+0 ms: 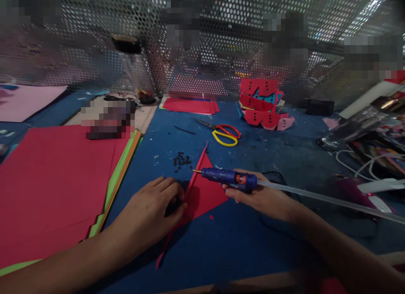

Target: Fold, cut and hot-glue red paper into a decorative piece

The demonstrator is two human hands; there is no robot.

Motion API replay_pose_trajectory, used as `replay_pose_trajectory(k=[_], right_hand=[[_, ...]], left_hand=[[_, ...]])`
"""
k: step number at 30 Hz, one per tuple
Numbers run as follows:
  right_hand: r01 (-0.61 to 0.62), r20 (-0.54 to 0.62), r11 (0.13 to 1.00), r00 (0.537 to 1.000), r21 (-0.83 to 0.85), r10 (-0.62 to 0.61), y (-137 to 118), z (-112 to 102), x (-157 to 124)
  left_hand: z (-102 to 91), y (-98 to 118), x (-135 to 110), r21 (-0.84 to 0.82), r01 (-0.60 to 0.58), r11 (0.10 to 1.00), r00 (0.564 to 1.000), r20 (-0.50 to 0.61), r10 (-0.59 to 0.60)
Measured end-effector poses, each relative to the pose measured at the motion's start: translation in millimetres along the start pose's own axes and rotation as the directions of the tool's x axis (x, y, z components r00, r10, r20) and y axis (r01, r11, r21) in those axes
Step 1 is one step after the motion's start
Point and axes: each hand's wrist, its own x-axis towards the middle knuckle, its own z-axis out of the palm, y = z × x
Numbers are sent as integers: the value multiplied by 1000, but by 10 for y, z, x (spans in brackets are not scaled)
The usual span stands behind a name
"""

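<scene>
My right hand (262, 197) grips a blue glue gun (221, 176), its long clear glue stick (303, 192) trailing out to the right. The nozzle points left, over the folded edge of a red paper piece (205, 192) on the blue table. At that paper's left edge rests my left hand (161, 201), fingers curled and pressed on the fold; the fingertips are partly hidden. Just beyond the hand lies a scatter of small black bits (182, 159). Scissors (223, 132) with one red and one yellow handle lie farther back.
Large red sheets (57, 176) are stacked on the left. Red cut strips (190, 105) and folded red paper shapes (259, 104) sit at the back, before a perforated metal screen (218, 53). A clear jar (139, 70) stands back left. White cables (351, 159) clutter the right.
</scene>
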Motion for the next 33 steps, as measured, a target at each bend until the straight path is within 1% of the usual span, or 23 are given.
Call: replay_pose_trajectory(k=[3, 7, 10, 13, 15, 20, 28, 33], right_hand=[[45, -22, 997, 999, -66, -46, 42, -10, -24], [57, 51, 998, 997, -21, -56, 72, -44, -25], [85, 77, 995, 994, -44, -81, 64, -67, -9], [117, 153, 991, 983, -65, -106, 34, -71, 7], [136, 181, 988, 976, -67, -122, 5, -65, 10], [163, 192, 980, 972, -114, -139, -63, -54, 4], [223, 240, 956, 955, -189, -176, -75, -14, 5], [221, 251, 954, 953, -205, -167, -109, -14, -10]], left_hand=[[-1, 24, -1, 1, -12, 1000, 1000, -23, 12], [11, 32, 1, -10, -8, 1000, 999, -47, 7], [10, 38, 3, -25, 11, 1000, 999, -37, -12], [1, 40, -4, -46, 19, 999, 999, -30, -20], [-5, 37, -14, -55, 19, 998, 999, -29, -21], [-1, 21, -31, -55, 21, 998, 999, -24, -22], [5, 15, -25, -74, 19, 997, 999, -28, -21], [-7, 22, -30, -74, 14, 997, 1000, -15, -15]])
